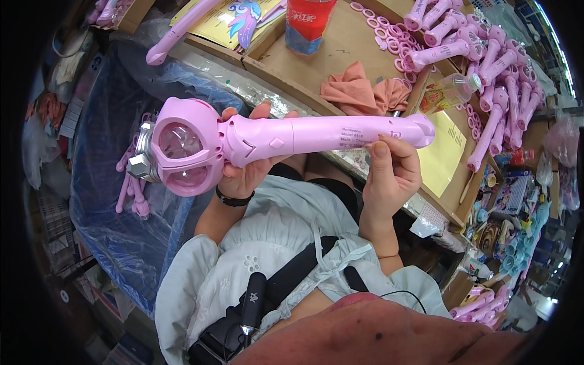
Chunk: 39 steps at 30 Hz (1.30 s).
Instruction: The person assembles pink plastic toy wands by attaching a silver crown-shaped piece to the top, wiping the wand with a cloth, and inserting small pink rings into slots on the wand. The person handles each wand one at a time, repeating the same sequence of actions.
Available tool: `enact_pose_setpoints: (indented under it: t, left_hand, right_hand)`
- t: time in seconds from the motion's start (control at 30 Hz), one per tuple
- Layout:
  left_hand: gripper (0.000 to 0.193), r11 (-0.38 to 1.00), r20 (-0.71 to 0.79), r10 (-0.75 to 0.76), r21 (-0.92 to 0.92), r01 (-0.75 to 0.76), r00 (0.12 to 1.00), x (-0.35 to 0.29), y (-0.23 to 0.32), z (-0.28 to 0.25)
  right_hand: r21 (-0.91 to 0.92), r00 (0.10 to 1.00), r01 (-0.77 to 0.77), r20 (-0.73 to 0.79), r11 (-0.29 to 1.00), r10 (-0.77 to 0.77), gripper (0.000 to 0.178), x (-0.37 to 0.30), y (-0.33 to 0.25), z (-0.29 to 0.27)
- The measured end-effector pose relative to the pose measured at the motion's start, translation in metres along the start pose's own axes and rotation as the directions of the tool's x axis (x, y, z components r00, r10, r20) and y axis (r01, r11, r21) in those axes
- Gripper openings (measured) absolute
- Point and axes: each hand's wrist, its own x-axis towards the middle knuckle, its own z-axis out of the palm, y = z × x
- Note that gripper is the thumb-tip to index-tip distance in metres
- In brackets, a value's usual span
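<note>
A pink toy wand [322,135] lies level across the view, its handle end to the right. Its round head [188,146] has clear windows and a silver faceted piece [142,159] on the far left. My left hand [244,176] is closed around the neck just below the head, with fingertips showing over the top edge. My right hand [392,176] has thumb and forefinger pinched together at the lower edge of the handle, by small dark print. Whatever sits between those fingertips is too small to make out.
A blue plastic-lined bin [115,243] with pink parts stands at the left. On the bench, a cardboard tray [277,79] holds a red cup [309,24], orange cloth [356,90] and pink rings [395,39]. Pink handles [502,67] pile up at right, near a clear bottle [451,91].
</note>
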Motion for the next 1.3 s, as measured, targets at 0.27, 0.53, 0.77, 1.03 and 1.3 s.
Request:
enact_pose_setpoints:
  t: [0.27, 0.53, 0.77, 1.03, 1.3]
  left_hand:
    - [0.077, 1.000, 0.001, 0.008, -0.015, -0.008, 1.000, -0.0006, -0.0006, -0.0016]
    - [0.077, 1.000, -0.015, 0.012, 0.004, -0.011, 1.000, -0.0011, -0.0009, -0.0014]
    - [0.076, 1.000, 0.003, 0.003, -0.023, -0.003, 1.000, -0.0004, -0.0011, -0.0036]
    - [0.076, 1.000, 0.018, 0.001, -0.001, -0.001, 1.000, -0.0005, -0.0016, -0.0030]
    - [0.075, 0.999, 0.023, 0.004, 0.039, -0.005, 1.000, -0.0017, -0.0018, -0.0042]
  right_hand:
    - [0.013, 1.000, 0.006, 0.003, 1.000, -0.006, 0.015, 0.0000, 0.0020, -0.0010]
    - [0.006, 1.000, 0.019, 0.017, 1.000, -0.019, 0.015, 0.0000, 0.0043, -0.0014]
    - [-0.010, 1.000, 0.010, 0.001, 1.000, -0.010, 0.015, 0.0004, 0.0049, -0.0009]
    - [-0.044, 0.999, -0.041, 0.013, 0.998, 0.042, 0.014, -0.0012, 0.0021, -0.0018]
    - [-0.005, 1.000, 0.008, -0.006, 1.000, -0.008, 0.014, -0.0006, 0.0075, -0.0012]
